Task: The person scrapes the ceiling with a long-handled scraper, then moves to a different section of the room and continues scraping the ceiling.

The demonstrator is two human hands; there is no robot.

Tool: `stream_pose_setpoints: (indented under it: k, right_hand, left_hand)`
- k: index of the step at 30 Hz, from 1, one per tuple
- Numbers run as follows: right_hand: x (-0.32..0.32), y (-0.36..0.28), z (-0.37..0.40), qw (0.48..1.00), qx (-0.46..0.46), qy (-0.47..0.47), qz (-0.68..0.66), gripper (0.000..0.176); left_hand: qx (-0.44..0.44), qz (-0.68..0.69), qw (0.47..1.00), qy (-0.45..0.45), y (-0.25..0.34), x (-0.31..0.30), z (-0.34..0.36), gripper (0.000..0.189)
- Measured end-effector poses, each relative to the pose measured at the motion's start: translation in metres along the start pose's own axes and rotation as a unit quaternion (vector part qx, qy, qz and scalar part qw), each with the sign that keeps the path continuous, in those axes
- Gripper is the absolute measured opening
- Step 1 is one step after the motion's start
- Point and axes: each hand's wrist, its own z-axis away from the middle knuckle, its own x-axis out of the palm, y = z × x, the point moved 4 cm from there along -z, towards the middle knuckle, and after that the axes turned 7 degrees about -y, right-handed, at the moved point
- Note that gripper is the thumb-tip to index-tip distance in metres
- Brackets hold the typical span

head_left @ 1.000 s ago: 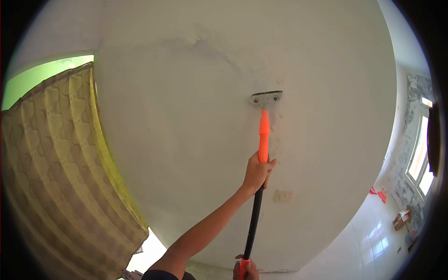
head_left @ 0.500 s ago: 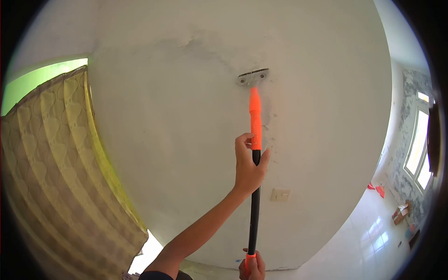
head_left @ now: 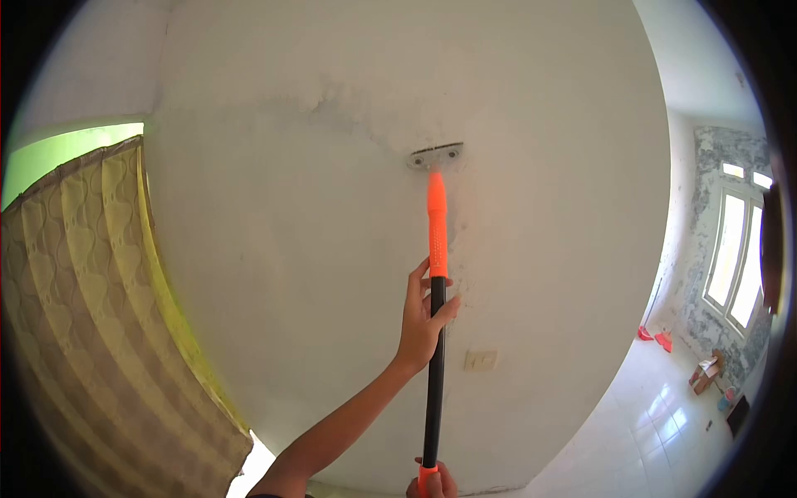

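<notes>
A long-handled scraper with a black pole [head_left: 436, 365], an orange neck [head_left: 437, 224] and a flat head [head_left: 435, 156] stands nearly upright in front of the pale wall [head_left: 274, 249]. Its head is against the wall, just right of a grey, peeling patch [head_left: 328, 108]. My left hand [head_left: 427, 319] is wrapped round the pole just below the orange neck, thumb on the right side. Low in the view, my right hand [head_left: 435, 481] grips the orange lower end of the pole; the frame's bottom edge cuts it off.
A patterned curtain [head_left: 83, 315] hangs at the left. A light switch [head_left: 481, 360] is on the wall right of the pole. Far right are a window [head_left: 733, 249], a box [head_left: 706, 371] and red items [head_left: 663, 340] on the shiny floor [head_left: 623, 440].
The view has shifted, so the wall, switch and scraper appear lower and further left. The fingers of my left hand have closed more round the pole.
</notes>
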Motion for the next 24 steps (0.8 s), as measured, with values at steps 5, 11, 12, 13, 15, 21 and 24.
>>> stream_pose_setpoints:
  k: [5, 11, 12, 13, 15, 21, 24]
  right_hand:
    - [0.013, -0.002, -0.006, 0.999, -0.03, -0.008, -0.028, 0.033]
    - [0.025, -0.021, -0.004, 0.999, 0.003, 0.0, -0.037, 0.032]
    - [0.027, -0.018, -0.005, 0.999, -0.003, -0.003, -0.045, 0.032]
    - [0.029, -0.018, -0.005, 0.999, -0.003, 0.0, -0.036, 0.031]
    - [0.035, -0.02, 0.001, 1.0, -0.004, 0.009, -0.02, 0.03]
    - [0.032, -0.005, -0.007, 0.999, -0.007, -0.008, -0.038, 0.029]
    - [0.026, 0.0, -0.007, 0.999, 0.026, 0.024, -0.016, 0.028]
  left_hand:
    - [0.029, 0.007, 0.999, -0.032, 0.004, -0.002, 0.004, 0.082]
    - [0.079, -0.018, 0.996, -0.028, 0.015, 0.003, 0.005, 0.082]
    - [0.083, -0.03, 0.996, -0.028, 0.017, 0.002, 0.005, 0.08]
    - [0.085, -0.04, 0.995, -0.028, 0.018, 0.001, 0.005, 0.079]
    - [0.104, -0.069, 0.992, -0.023, 0.018, 0.0, 0.006, 0.077]
    - [0.107, -0.072, 0.991, -0.026, 0.015, -0.003, 0.005, 0.078]
    - [0.122, -0.096, 0.987, -0.029, 0.012, -0.005, 0.007, 0.075]
